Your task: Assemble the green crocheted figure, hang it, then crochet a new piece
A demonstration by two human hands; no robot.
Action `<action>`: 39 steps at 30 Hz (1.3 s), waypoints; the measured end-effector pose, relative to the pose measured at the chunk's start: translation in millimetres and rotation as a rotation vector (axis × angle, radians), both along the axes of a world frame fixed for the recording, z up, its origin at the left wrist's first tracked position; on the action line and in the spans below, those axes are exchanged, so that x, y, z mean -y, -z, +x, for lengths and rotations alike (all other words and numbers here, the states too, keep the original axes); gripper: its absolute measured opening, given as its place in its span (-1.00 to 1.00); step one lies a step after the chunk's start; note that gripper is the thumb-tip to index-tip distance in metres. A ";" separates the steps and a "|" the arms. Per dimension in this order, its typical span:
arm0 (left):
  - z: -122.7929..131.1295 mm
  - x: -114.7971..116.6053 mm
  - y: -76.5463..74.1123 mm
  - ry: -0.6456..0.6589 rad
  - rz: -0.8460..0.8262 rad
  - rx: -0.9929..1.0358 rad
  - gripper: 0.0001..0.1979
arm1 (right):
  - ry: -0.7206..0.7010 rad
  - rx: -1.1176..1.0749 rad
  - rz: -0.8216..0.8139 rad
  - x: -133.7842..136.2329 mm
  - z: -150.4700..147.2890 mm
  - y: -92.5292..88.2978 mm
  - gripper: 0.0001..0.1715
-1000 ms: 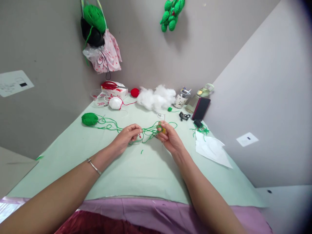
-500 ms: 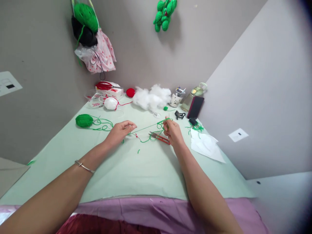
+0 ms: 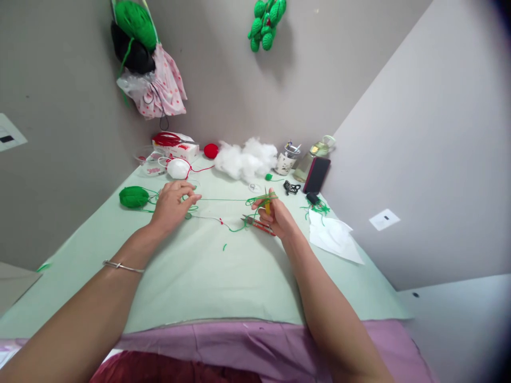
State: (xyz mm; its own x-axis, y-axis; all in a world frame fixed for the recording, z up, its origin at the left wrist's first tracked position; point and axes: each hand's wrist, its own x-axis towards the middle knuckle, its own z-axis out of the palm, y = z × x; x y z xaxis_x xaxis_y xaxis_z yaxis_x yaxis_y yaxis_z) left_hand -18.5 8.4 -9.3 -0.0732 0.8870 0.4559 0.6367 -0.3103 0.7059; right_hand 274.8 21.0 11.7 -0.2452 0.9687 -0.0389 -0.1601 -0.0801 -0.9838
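My left hand is closed with curled fingers, and a taut strand of green yarn runs from it. The strand crosses to my right hand, which grips a yellow-handled crochet hook standing nearly upright. Loops of green yarn lie about the right fingertips. Below that hand, red-handled thread snips rest on the table, partly covered by the fingers. A green yarn ball sits left of my left hand, its loose loops partly hidden behind the hand.
White stuffing and a red yarn ball lie at the back. Red scissors rest on a box. A pen cup, bottle and phone stand back right. White paper and a black claw clip lie rightward.
My left hand has moved left and away from me, lengthening the taut yarn. My right hand has turned, so the hook's yellow handle now shows. The view has shifted slightly.
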 end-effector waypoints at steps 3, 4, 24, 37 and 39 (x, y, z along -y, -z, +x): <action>-5.1 -1.8 0.6 -0.066 0.060 0.001 -0.76 | -0.043 0.007 -0.012 1.5 -0.5 0.1 -0.43; -4.7 -1.0 0.0 -0.083 0.082 -0.008 -0.80 | -0.047 0.006 -0.010 1.5 -0.6 0.5 -0.48; 58.9 31.0 -1.5 0.466 -0.501 0.759 -0.65 | -0.175 -0.034 -0.062 16.4 -19.1 -2.4 -0.66; 49.7 25.7 -7.8 0.334 -0.435 0.904 -0.74 | 0.071 0.051 0.075 13.8 -24.5 9.3 -0.69; 51.9 27.4 -8.8 0.342 -0.438 0.930 -0.75 | 0.085 0.060 0.091 12.3 -24.4 11.1 -0.69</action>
State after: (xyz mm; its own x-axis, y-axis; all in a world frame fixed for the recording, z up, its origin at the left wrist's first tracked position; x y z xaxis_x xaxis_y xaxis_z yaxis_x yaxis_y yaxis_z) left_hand 33.4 -19.0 -0.5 0.0555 0.9984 -0.0121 -0.2777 0.0271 0.9603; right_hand 250.4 8.7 0.6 -0.1622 0.9860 0.0381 -0.1031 0.0215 -0.9944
